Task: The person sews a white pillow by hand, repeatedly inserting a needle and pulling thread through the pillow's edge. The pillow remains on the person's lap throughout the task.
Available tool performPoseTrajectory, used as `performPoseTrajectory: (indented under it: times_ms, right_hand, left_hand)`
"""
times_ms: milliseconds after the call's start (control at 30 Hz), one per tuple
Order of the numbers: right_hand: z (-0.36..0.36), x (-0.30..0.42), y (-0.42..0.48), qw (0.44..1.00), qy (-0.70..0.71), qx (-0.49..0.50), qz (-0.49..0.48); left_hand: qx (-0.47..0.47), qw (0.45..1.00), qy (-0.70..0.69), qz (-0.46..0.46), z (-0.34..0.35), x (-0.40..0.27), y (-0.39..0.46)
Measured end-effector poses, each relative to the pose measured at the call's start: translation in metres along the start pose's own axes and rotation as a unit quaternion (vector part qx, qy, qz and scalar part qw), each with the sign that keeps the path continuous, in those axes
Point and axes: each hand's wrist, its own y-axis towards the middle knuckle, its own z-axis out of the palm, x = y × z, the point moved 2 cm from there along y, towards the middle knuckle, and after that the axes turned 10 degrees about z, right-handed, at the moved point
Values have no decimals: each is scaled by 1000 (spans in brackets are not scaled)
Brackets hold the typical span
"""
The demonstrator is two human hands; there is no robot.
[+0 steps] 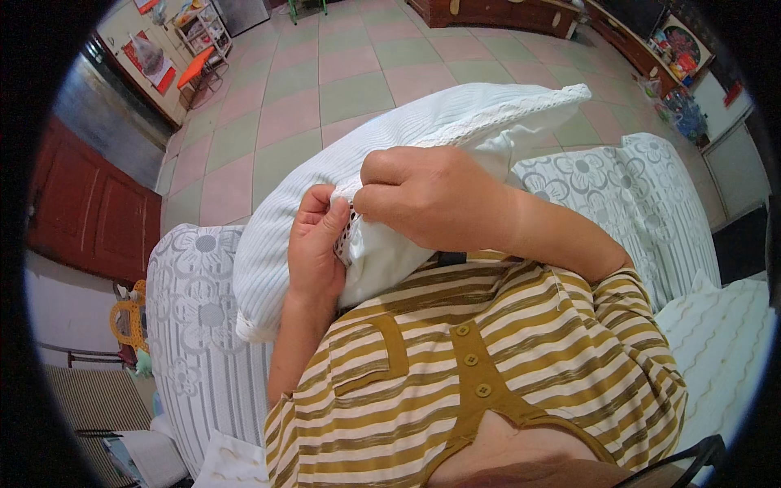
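A pale, ribbed pillow (341,165) with a white lace-trimmed edge lies across my lap. My left hand (317,244) pinches the lace edge between thumb and bent fingers. Close beside it, my right hand (433,195) is curled over the same edge, knuckles up; its fingertips are hidden, so I cannot tell whether a small thing is held in them. Below my left thumb the openwork lace shows against smooth white fabric (384,262). Toward the far right, the trimmed edge runs out to a raised corner of the pillow.
I sit on a seat with a grey-and-white floral cover (207,305). Pink and green floor tiles (348,67) stretch ahead. A dark red door (91,201) is at left, with an orange folding stool (196,66) beyond it. Wooden furniture (488,13) stands at the far side.
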Motion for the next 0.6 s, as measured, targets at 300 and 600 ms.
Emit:
performPoseTrajectory:
  times_ms: [300, 600]
  right_hand:
    - [8, 6, 8, 996, 8, -56, -63]
    - [-33, -17, -8, 868, 437, -178, 153]
  left_hand:
    - [-3, 999, 29, 16, 8, -3, -1]
    - [-30, 998, 62, 3, 9, -3, -4]
